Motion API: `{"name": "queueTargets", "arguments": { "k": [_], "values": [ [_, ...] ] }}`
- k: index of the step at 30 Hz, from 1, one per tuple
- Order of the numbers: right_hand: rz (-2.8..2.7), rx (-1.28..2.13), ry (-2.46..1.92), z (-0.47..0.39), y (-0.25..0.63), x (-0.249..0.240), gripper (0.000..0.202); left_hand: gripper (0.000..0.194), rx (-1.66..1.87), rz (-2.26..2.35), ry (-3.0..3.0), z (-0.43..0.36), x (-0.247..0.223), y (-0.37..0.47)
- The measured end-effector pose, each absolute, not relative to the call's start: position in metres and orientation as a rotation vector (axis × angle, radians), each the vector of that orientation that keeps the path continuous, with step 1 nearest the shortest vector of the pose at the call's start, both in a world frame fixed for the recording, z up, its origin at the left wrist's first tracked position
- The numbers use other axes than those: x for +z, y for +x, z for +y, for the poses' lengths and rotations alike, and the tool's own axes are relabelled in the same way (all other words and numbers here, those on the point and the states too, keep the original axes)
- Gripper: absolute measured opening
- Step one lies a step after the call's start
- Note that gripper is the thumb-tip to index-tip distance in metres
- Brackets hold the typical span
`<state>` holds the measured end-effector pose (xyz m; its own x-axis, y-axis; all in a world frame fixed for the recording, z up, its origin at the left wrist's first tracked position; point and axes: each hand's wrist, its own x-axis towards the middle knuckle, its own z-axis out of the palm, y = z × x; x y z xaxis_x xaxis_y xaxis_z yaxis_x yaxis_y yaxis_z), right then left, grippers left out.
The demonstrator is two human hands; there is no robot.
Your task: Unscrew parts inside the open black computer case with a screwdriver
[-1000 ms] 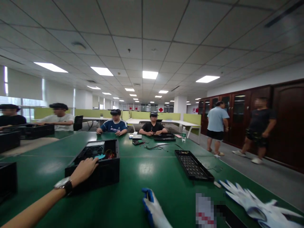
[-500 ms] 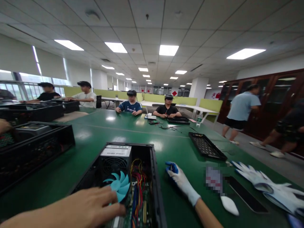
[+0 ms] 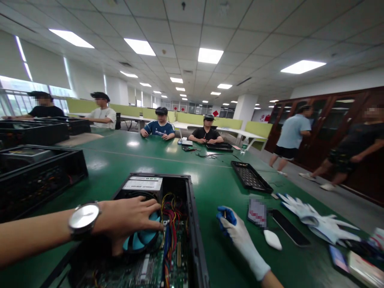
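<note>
Resting bare left hand, fingers spread, on the blue fan inside the open computer case, steadying it; gloved right hand pinching a small tool on the green surface.

Two hands of the wearer are in view: one bare left hand and one gloved right hand. One wristwatch sits on the left wrist. One open computer case lies directly in front, containing one blue fan and one power supply unit. At least three further black cases stand at the left. One black perforated panel lies on the one green table. One pair of loose white gloves and one dark phone lie at the right. Four seated persons and two walking persons are visible.
</note>
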<state>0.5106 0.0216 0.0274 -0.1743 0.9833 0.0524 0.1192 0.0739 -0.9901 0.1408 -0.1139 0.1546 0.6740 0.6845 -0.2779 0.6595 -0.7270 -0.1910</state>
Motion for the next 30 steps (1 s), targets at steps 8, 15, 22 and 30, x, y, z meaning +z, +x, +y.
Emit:
{"name": "queueTargets", "arguments": {
  "k": [8, 15, 22, 30],
  "values": [
    [-2.096, 0.841, -0.542, -0.020, 0.414, 0.175, 0.038, 0.074, 0.134, -1.464, -2.772, -0.155, 0.196, 0.147],
    [-3.187, 0.100, -0.568, -0.006, 0.304, 0.170, 0.046, 0.132, 0.706, -1.780, -2.595, -0.150, 0.135, 0.158],
    [-3.381, 0.036, -0.607, -0.005, 0.282, 0.142, 0.026, 0.159, 0.736, -1.478, -2.436, -0.139, 0.092, 0.154],
    [-3.406, 0.125, -0.452, -0.002, 0.281, 0.134, 0.012, 0.145, 0.603, -0.949, -2.556, -0.137, 0.111, 0.119]
  ]
}}
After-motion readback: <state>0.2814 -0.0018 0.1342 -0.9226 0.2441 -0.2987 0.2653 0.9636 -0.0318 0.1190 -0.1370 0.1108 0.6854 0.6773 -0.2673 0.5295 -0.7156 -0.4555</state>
